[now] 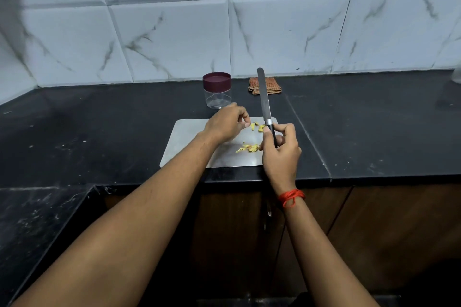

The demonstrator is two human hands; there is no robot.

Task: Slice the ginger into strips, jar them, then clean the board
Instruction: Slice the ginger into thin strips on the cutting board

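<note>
Fingers [287, 129] of the right hand [280, 149] are curled round the black handle of a long, round-tipped steel knife [264, 102], thumb laid along the handle just below the bright collar. The blade is lifted off the board. Its long axis runs almost straight away from the person, with the tip toward the wall and leaning slightly left. In the view the blade crosses in front of the folded orange-brown checked cloth [272, 86].

Left hand [225, 123] hovers over the far part of the board, its fingers [243, 117] curled in, thumb and fingertip drawn close together. Cannot tell whether a bit is pinched between them.

Ginger lies in two small yellow scatters on the flat rectangular steel board [189, 142]:
- far ginger pieces [257, 127], just beside the left fingertips and between the two hands
- near ginger strips [248, 148], just left of the right hand, lying every which way

Round clear plastic jar [217, 97] stands upright beyond the board, just behind the left hand, its maroon lid [216, 80] on. The cloth lies to the jar's right, against the wall.

Red thread [291, 197] is tied round the right wrist. All of it sits on a black stone tabletop [361, 127], backed by white marbled wall tiles [174, 32], with brown wooden cabinet doors [374, 219] below the front edge.
</note>
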